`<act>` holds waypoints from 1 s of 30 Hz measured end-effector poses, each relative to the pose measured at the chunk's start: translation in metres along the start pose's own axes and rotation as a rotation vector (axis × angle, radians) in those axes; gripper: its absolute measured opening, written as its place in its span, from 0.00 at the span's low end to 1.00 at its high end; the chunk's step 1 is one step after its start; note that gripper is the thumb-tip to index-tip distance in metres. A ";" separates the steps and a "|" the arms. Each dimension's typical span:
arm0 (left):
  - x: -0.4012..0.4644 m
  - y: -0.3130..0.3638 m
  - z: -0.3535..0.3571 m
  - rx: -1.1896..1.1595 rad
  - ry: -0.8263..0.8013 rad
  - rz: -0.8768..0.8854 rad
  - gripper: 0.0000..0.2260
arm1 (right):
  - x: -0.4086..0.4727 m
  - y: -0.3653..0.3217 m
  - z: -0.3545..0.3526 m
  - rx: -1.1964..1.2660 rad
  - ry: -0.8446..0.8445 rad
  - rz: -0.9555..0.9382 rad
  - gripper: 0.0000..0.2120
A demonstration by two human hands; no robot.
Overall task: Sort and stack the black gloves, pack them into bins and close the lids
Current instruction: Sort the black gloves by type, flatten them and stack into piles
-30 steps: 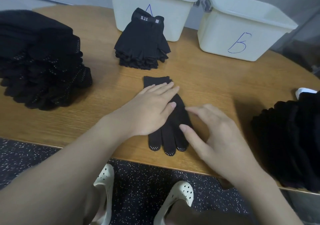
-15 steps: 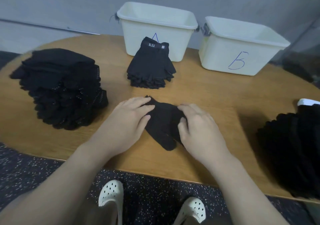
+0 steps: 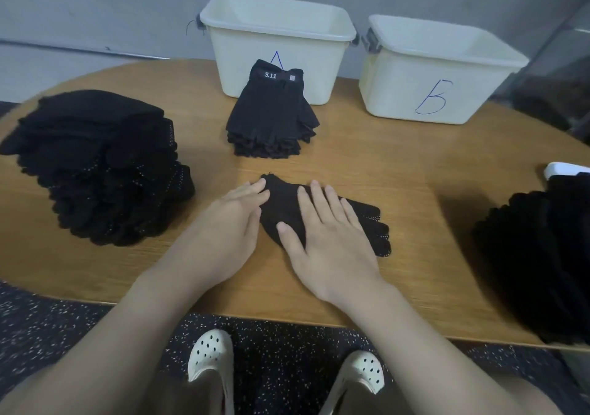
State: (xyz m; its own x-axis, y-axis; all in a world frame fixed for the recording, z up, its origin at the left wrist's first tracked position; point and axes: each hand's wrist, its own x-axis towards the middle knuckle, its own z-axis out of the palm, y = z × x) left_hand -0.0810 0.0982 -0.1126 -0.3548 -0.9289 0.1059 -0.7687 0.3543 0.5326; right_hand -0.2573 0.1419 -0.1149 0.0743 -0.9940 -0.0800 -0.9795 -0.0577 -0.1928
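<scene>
Both hands flat, fingers straight, gripping nothing. Right hand [image 3: 332, 239] pressed palm-down on the middle of a dotted glove [image 3: 367, 223] lying near the table's [image 3: 415, 175] near edge, centre. Left hand [image 3: 230, 223] laid at the glove's left end, fingertips on the cuff. Probable purpose: smoothing the glove flat so it stacks evenly; judged to be the sorting step, with packing and lid closing not yet begun.

Placed just beyond, touching the front of bin A [image 3: 277, 47]: a neat stack of fingerless gloves [image 3: 271, 117], cuff label upward, apparently staged beside its intended bin. Bin B [image 3: 437, 69] set just right of bin A, nothing stacked before it. Far left: a tall pile of dotted gloves [image 3: 95, 165], likely the destination for the glove in hand. Right edge: another dark pile [image 3: 542, 255], probably unsorted stock kept within reach.

Limits of view:
- Glove palm and thumb largely covered by the right hand; left or right glove not determinable.
- Right pile cut off by the picture edge; glove type unclear.
- White object [image 3: 565, 170] behind the right pile only partly visible; identity unknown.
- Bin interiors partly hidden by the rims; no lids in view.
</scene>
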 end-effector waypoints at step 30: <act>0.031 0.017 -0.012 0.001 -0.022 -0.347 0.16 | -0.034 0.092 -0.016 0.161 0.125 -0.072 0.25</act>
State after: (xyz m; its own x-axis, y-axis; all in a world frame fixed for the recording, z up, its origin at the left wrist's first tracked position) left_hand -0.0985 0.0738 -0.0902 -0.0831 -0.9916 -0.0995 -0.8458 0.0174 0.5332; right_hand -0.3526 0.1690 -0.1139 0.1092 -0.9923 0.0593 -0.9293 -0.1231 -0.3481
